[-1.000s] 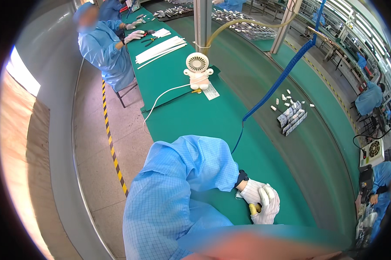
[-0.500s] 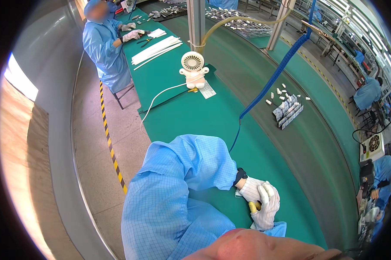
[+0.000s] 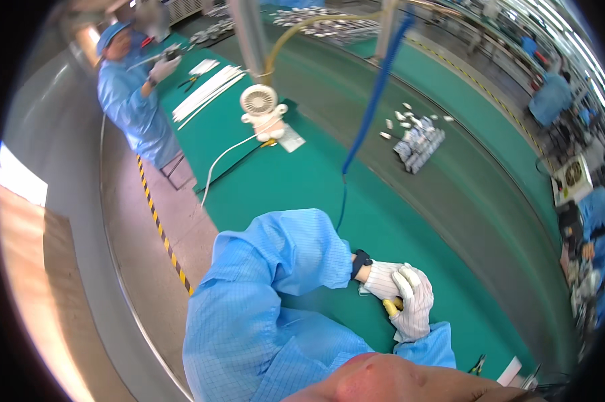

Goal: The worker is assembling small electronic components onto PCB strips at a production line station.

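Pale blue sleeves (image 3: 306, 251) carry a fine darker grid; the gloves (image 3: 415, 309) are white, faintly striped (with yellow fingertips (image 3: 391, 308) showing). Green tabletop (image 3: 302, 184), cream fan (image 3: 259, 100), blue hose (image 3: 376, 94), black-and-yellow striped floor tape (image 3: 160, 231).

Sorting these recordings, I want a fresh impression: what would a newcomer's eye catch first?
The big blue left sleeve fills the lower centre, ending at the gloved left hand, which meets the gloved right hand over the green table. Farther up the table, left of centre, stands a white fan, and to its right hangs a bright blue cord.
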Demonstrator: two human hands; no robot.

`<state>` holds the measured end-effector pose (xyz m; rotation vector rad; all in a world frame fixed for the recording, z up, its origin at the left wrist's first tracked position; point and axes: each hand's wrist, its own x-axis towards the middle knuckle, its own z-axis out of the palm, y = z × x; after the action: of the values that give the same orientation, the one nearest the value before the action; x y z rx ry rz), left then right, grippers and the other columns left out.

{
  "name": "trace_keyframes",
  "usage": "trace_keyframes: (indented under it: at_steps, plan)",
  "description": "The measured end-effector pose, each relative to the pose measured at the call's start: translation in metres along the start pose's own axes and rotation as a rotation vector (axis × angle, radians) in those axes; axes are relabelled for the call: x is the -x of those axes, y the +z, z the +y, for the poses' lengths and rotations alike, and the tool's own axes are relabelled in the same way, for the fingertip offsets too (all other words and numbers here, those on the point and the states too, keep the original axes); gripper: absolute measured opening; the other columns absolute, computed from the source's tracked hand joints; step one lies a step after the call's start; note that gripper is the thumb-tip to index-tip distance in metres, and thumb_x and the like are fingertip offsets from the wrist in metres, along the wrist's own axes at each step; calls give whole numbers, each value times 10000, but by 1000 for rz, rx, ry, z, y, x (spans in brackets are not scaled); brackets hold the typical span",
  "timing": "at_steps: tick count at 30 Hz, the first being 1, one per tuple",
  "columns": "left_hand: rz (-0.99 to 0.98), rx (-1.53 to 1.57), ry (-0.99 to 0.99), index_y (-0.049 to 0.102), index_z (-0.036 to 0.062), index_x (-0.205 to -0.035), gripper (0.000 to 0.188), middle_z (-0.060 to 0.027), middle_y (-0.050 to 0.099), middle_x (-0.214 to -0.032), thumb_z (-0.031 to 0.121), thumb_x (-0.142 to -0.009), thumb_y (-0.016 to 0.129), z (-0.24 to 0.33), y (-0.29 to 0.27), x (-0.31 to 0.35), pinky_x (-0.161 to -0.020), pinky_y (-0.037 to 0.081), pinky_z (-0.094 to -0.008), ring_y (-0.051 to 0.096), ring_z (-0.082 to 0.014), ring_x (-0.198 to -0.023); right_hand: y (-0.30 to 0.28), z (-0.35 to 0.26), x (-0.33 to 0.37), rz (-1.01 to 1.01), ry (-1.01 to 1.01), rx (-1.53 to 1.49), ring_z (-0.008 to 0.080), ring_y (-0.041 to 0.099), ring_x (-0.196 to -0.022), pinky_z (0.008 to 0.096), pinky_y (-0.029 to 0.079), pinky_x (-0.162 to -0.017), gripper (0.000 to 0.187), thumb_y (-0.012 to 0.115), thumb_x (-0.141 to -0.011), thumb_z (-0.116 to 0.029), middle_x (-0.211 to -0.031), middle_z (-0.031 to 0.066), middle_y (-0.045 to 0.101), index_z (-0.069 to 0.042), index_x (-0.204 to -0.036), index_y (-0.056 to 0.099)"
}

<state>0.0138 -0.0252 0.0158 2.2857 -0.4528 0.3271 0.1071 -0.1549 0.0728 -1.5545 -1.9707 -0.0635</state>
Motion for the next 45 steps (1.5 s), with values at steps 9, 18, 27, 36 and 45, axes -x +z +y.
trace_keyframes:
  at_steps: [9,18,27,36,45]
  plan:
    - [-79,-1,-36,523,33,-1144,303,-142,544,-1146,225,-914,481,7,-9,2,-933,427,-375,524,-279,-1053,-4,0,3,29,32,-116,312,555,-1102,449,407,-948,657,778,-556,-169,-1180,94,575,-131,-1183,586]
    - [-141,-230,-257,489,35,-1281,474,-157,487,-1299,234,-860,572,33,-43,-54,-1053,343,-408,437,-322,-1227,-7,16,19,244,83,-152,333,429,-1256,499,318,-1075,716,790,-535,-210,-1272,132,494,-139,-1203,539]
    - [770,-742,-1117,229,74,-1455,927,-207,49,-1526,388,-753,747,-106,-184,-62,-1060,274,-516,216,-401,-1373,-4,23,34,150,196,-101,300,404,-1279,442,314,-1081,427,746,-684,-213,-1229,106,516,-108,-1077,619]
    - [776,-850,-1049,566,134,-1149,489,-226,570,-1107,404,-764,700,-207,-202,-64,-778,480,-442,608,-365,-978,7,28,37,37,300,-21,265,416,-1266,412,312,-1081,365,704,-724,-236,-1200,90,531,-93,-1050,624]
    - [361,-1340,-886,583,153,-1146,392,-159,658,-1024,434,-874,550,-225,-291,14,-783,492,-475,618,-410,-925,13,13,14,160,133,-87,270,463,-1165,418,356,-1006,296,664,-707,-244,-1095,91,552,-91,-958,638]
